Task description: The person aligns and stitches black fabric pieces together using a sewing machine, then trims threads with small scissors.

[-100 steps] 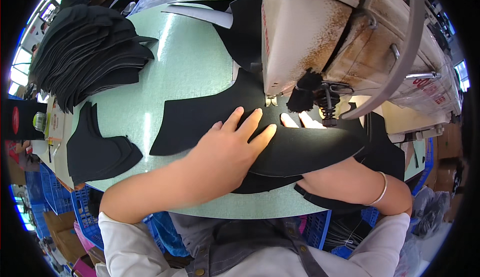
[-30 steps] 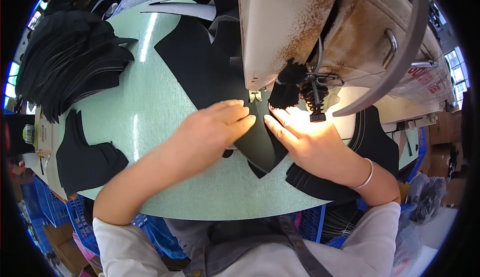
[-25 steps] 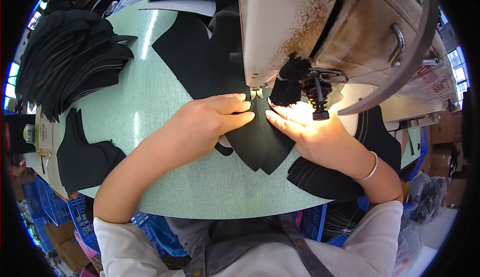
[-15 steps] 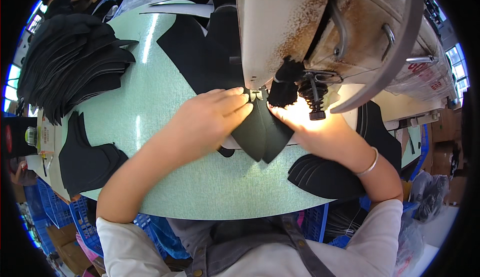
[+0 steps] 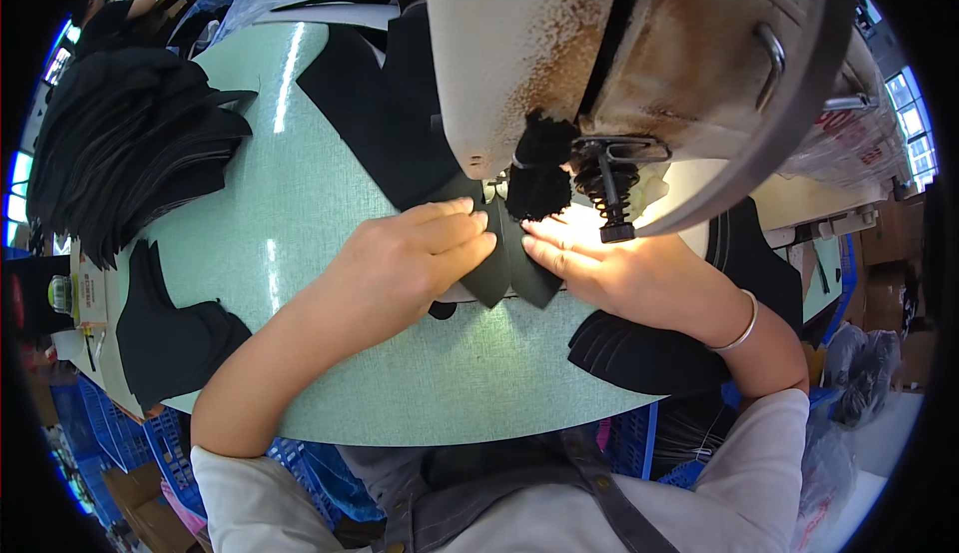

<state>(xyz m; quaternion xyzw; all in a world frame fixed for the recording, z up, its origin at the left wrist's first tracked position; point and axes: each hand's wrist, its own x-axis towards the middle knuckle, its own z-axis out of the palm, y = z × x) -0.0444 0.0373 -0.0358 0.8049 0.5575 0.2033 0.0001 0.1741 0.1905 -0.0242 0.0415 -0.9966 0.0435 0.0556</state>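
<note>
Two dark leaf-shaped fabric pieces (image 5: 497, 271) lie side by side under the presser foot (image 5: 494, 191) of a worn, pale sewing machine (image 5: 509, 53), their pointed ends toward me. My left hand (image 5: 410, 258) rests on the left piece with fingers stretched out flat, tips just beside the foot. From the right, my right hand (image 5: 609, 268) lies with outstretched fingers on the right piece's edge, partly washed out by the lamp light. A black fuzzy pad (image 5: 540, 168) on the machine hides part of the fabric near the foot. Beyond the foot spreads larger black fabric (image 5: 375, 113).
A tall stack of black cut pieces (image 5: 135, 148) stands at the left of the green table (image 5: 370, 393). Smaller piles sit at left front (image 5: 175, 338) and under my right forearm (image 5: 639, 353). Blue baskets (image 5: 631, 443) are below the edge. A curved grey bar (image 5: 769, 153) arches over the right.
The dark pieces have fed farther under the foot, so less shows on my side. My hands have moved along with them. The whole view has shifted slightly.
</note>
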